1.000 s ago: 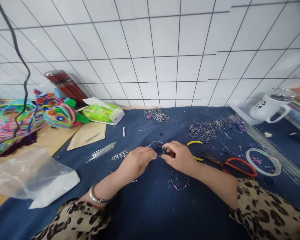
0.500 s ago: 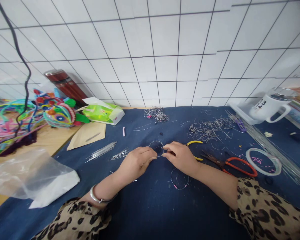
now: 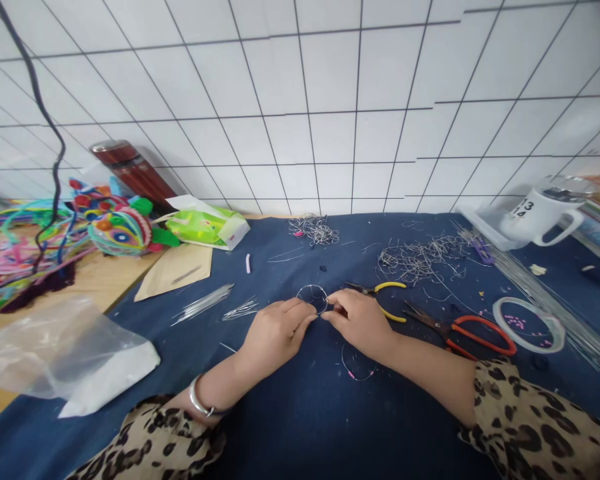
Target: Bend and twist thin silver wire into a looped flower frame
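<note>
Wire ring point(image 3: 313, 298) stays pinched between the fingertips of left hand point(image 3: 275, 333) and right hand point(image 3: 360, 321) at mid blue tabletop point(image 3: 290, 413). Both hands have slid slightly nearer the person, uncovering yellow-handled pliers point(image 3: 390, 285) beyond the right knuckles; grip unchanged.

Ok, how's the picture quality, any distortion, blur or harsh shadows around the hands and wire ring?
Head view: wide-angle distortion bows the wall tiles. Head view: light is soft and even, with faint shadows under the left hand and right hand on the blue cloth. Head view: the wire ring they pinch is sharp but thin; the plastic bag at the left edge looks softer.
</note>
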`<control>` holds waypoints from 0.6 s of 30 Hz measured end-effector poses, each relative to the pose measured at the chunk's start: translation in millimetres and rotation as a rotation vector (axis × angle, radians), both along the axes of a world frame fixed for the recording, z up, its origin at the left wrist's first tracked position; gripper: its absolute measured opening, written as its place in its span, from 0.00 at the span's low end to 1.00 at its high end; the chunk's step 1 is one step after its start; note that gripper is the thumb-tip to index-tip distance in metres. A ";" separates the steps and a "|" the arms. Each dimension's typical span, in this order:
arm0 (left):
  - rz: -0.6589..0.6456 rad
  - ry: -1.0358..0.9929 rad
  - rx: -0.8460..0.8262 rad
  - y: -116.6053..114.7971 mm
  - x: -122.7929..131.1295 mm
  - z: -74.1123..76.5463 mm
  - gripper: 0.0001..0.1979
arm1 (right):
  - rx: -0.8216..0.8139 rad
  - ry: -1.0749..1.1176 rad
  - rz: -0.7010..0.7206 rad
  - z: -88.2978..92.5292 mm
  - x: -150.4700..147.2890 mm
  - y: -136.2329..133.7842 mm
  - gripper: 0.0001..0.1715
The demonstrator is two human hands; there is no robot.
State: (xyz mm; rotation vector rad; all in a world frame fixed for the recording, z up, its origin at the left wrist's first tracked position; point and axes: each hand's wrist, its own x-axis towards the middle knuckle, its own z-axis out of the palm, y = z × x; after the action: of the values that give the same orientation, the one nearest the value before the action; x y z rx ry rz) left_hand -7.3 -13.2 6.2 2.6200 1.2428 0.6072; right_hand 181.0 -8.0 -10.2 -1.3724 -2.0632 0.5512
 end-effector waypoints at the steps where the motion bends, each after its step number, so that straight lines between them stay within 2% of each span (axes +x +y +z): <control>1: 0.013 0.008 0.003 -0.6 0.3 -0.6 0.09 | -0.004 0.002 -0.003 -0.1 -0.5 -0.6 0.10; 7: 0.050 -0.006 0.007 -1.8 1.6 -4.7 0.10 | -0.029 0.012 -0.043 0.0 -4.0 -3.3 0.09; 15: 0.078 -0.194 0.045 -2.1 5.7 -6.2 0.08 | -0.066 0.049 -0.058 1.2 -4.9 -3.1 0.10; 18: 0.037 -0.202 0.022 0.3 3.8 -4.4 0.08 | -0.067 0.063 -0.047 1.7 -3.8 -1.5 0.11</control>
State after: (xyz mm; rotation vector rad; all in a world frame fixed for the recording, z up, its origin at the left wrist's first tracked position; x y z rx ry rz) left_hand -3.5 -12.9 1.8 2.4836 1.2303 0.8727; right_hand 177.2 -9.5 -8.5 -1.4200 -1.9729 0.6407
